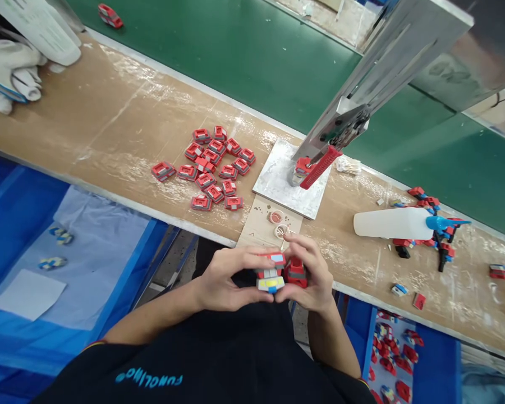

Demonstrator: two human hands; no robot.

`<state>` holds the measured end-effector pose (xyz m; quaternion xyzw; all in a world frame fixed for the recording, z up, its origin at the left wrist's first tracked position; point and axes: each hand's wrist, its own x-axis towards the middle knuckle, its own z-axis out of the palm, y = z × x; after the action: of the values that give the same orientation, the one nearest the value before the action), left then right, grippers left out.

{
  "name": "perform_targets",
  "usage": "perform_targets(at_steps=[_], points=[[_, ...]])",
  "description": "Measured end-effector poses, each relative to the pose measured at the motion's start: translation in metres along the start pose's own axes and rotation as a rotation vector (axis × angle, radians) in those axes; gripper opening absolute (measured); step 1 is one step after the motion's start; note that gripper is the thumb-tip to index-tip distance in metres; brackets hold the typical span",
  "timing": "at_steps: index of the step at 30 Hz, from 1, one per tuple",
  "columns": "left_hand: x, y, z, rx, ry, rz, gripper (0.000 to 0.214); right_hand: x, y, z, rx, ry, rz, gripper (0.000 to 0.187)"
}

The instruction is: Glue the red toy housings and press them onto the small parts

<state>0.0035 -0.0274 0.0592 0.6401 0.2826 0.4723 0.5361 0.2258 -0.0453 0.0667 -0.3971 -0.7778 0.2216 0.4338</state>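
In front of my body both hands are raised close together. My left hand [229,280] is closed, thumb below and fingers above, on a toy vehicle part [270,273] with a red top, grey middle, yellow patch and blue tip. Curled round a plain red toy part [295,273] is my right hand [315,275], its thumb reaching toward the other part. The two parts sit side by side; whether they touch cannot be told. Just beyond my right fingers lies a small round dish [281,230] with a thin stick at it, beside a second reddish dish [276,216].
Several red toy parts [210,156] lie grouped on the brown bench [109,123]. A metal press [353,101] stands over a pale plate [273,179]. Rightward are a white squeeze bottle [395,223] and more parts. Blue bins [21,213] sit below the bench; a green belt [219,56] runs behind.
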Motion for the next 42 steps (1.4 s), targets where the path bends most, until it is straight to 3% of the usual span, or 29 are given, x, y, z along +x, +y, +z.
perform_targets(at_steps=[2, 5, 9, 11, 14, 17, 19, 23, 25, 27, 30, 32, 34, 35, 38, 40, 42], points=[[0.001, 0.004, -0.003, 0.043, -0.044, 0.071, 0.033, 0.001, -0.001, 0.001, 0.125, -0.036, 0.069, 0.068], [0.002, 0.005, -0.009, 0.079, -0.017, 0.159, 0.033, 0.005, 0.0, 0.008, 0.21, -0.072, 0.063, 0.056], [-0.004, -0.006, -0.023, 0.113, 0.043, 0.128, 0.034, 0.018, 0.006, 0.015, 0.193, -0.131, 0.058, 0.055], [-0.012, -0.014, -0.034, 0.077, 0.086, 0.117, 0.04, 0.036, 0.015, 0.015, 0.209, -0.232, 0.095, 0.059], [-0.024, -0.026, -0.053, 0.03, 0.249, 0.14, 0.048, 0.079, 0.039, 0.018, 0.111, -0.334, 0.218, 0.057], [-0.034, -0.033, -0.067, -0.002, 0.42, 0.126, 0.055, 0.129, 0.072, 0.041, -0.167, -0.407, 0.274, 0.044], [-0.037, -0.035, -0.071, -0.022, 0.504, 0.061, 0.06, 0.156, 0.091, 0.066, -0.308, -0.543, 0.258, 0.04], [-0.037, -0.039, -0.072, 0.03, 0.615, -0.021, 0.058, 0.179, 0.102, 0.1, -0.412, -0.723, 0.212, 0.039], [-0.035, -0.041, -0.072, 0.053, 0.628, -0.001, 0.051, 0.17, 0.091, 0.092, -0.395, -0.68, 0.168, 0.042], [-0.033, -0.044, -0.073, 0.055, 0.637, 0.029, 0.048, 0.145, 0.07, 0.069, -0.331, -0.536, 0.091, 0.042], [-0.026, -0.049, -0.076, 0.019, 0.629, 0.051, 0.048, 0.091, 0.038, 0.024, -0.207, -0.178, 0.028, 0.03], [-0.018, -0.052, -0.077, -0.028, 0.59, 0.036, 0.049, 0.064, 0.031, 0.0, -0.253, 0.141, 0.119, 0.025], [-0.007, -0.052, -0.076, -0.065, 0.521, 0.011, 0.051, 0.055, 0.04, -0.014, -0.265, 0.333, 0.252, 0.023], [-0.002, -0.052, -0.075, -0.072, 0.484, -0.004, 0.052, 0.057, 0.049, -0.018, -0.223, 0.338, 0.306, 0.023], [0.01, -0.047, -0.07, -0.072, 0.405, -0.039, 0.055, 0.072, 0.07, -0.024, 0.002, 0.135, 0.343, 0.021], [0.012, -0.045, -0.068, -0.074, 0.39, -0.056, 0.053, 0.078, 0.067, -0.027, 0.08, 0.048, 0.32, 0.02], [0.01, -0.044, -0.067, -0.081, 0.39, -0.074, 0.052, 0.079, 0.047, -0.036, 0.128, 0.041, 0.275, 0.021]])
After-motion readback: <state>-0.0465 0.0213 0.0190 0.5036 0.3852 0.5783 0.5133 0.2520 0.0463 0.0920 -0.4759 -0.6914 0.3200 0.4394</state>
